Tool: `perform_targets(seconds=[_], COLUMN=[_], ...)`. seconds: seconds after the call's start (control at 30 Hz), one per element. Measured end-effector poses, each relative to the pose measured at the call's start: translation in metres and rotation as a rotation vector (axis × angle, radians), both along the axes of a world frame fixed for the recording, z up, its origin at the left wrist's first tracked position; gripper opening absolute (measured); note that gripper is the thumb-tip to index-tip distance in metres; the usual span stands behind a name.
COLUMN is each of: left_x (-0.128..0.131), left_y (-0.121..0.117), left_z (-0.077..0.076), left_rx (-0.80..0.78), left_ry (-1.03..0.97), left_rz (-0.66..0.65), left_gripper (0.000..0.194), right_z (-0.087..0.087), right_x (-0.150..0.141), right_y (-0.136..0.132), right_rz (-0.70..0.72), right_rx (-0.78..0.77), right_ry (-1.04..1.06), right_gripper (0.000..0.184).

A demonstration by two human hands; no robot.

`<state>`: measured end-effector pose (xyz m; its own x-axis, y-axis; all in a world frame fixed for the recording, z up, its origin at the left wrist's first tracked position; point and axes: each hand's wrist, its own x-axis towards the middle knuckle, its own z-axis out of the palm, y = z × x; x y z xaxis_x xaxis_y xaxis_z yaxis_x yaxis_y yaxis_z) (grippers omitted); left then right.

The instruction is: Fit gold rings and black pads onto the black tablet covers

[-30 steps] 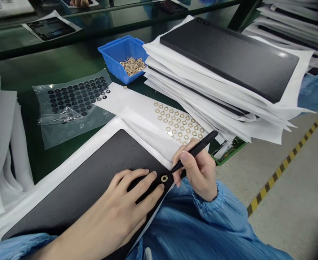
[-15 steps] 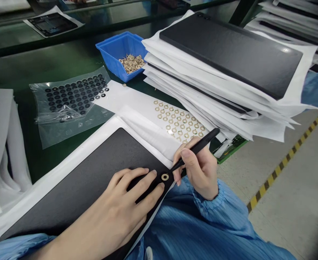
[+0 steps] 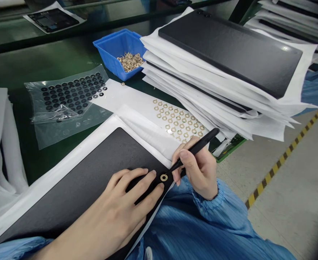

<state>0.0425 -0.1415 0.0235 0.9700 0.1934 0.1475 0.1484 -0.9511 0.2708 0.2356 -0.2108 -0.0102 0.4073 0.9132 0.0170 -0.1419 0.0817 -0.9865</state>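
Observation:
A dark flat panel (image 3: 74,184) lies on white sheeting in front of me. My left hand (image 3: 126,202) rests on it, palm down with fingers stretched out, the fingertips close to a small gold ring (image 3: 163,177) near the panel's corner. Between thumb and fingers, my right hand (image 3: 197,166) grips black tweezers (image 3: 202,144), their tips pointing down at the ring's edge. Whether the tips pinch the ring's little tab is too small to tell. Just beyond the right hand is a white sheet (image 3: 140,97) bearing rows of similar gold rings (image 3: 179,119).
A blue bin (image 3: 107,54) holds loose gold pieces. Left of it lies clear film (image 3: 50,133) with black rings (image 3: 72,92). Dark panels (image 3: 229,50) interleaved with white sheets are stacked at right. White sheets (image 3: 1,151) stand at far left. Yellow-black tape (image 3: 283,155) marks the floor.
The view has shifted slightly. Both hands, the tweezers and the gold ring keep nearly the same places relative to the panel.

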Motion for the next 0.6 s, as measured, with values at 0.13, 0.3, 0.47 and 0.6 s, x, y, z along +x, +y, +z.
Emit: perform_targets(seconds=[0.13, 0.3, 0.47, 0.6], left_x=[-0.0005, -0.0013, -0.0014, -0.0015], left_y=[0.0015, 0.0017, 0.0014, 0.0006], left_z=[-0.0004, 0.0003, -0.0007, -0.0004], left_rx=[0.003, 0.012, 0.014, 0.009], left_ry=[0.004, 0.022, 0.021, 0.019], left_rz=[-0.027, -0.033, -0.028, -0.025], left_gripper=[0.039, 0.041, 0.041, 0.041], right_z=[0.002, 0.0018, 0.002, 0.0018], right_x=[-0.0001, 0.0002, 0.0003, 0.0009], right_y=[-0.0006, -0.0006, -0.0007, -0.001], right_rz=[-0.006, -0.001, -0.008, -0.01], right_rx=[-0.012, -0.003, 0.002, 0.003], right_ry=[-0.016, -0.018, -0.018, -0.025], right_gripper=[0.021, 0.021, 0.021, 0.022])
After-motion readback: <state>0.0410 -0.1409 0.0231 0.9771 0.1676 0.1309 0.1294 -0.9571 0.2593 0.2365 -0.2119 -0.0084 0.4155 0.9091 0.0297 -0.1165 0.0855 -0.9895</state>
